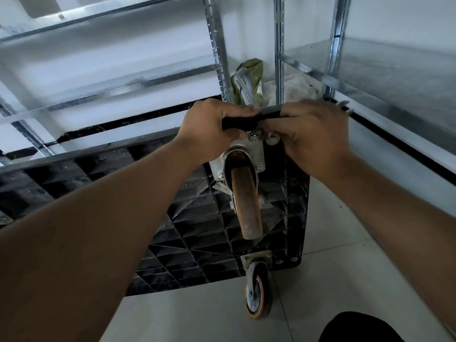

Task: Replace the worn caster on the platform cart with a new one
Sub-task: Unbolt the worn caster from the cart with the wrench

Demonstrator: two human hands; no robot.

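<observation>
The black platform cart (202, 230) stands tipped on its side, its ribbed underside facing me. A caster with a rusty orange wheel (245, 203) sits on a silver mounting plate (246, 149) near the cart's upper edge. A second caster (257, 294) hangs at the lower corner, touching the floor. My left hand (212, 127) grips a black tool handle (246, 119) just above the upper caster's plate. My right hand (311, 134) holds the same tool's other end, fingers curled near a nut (253, 138) on the plate. The tool's head is hidden by my hands.
Metal shelving (217, 45) stands behind the cart, with another shelf (370, 70) to the right. A green bag (249, 80) and a pale plastic bag (296, 90) lie in the corner behind the cart. Light tiled floor (333, 243) lies below. My dark knee (357, 329) is at bottom right.
</observation>
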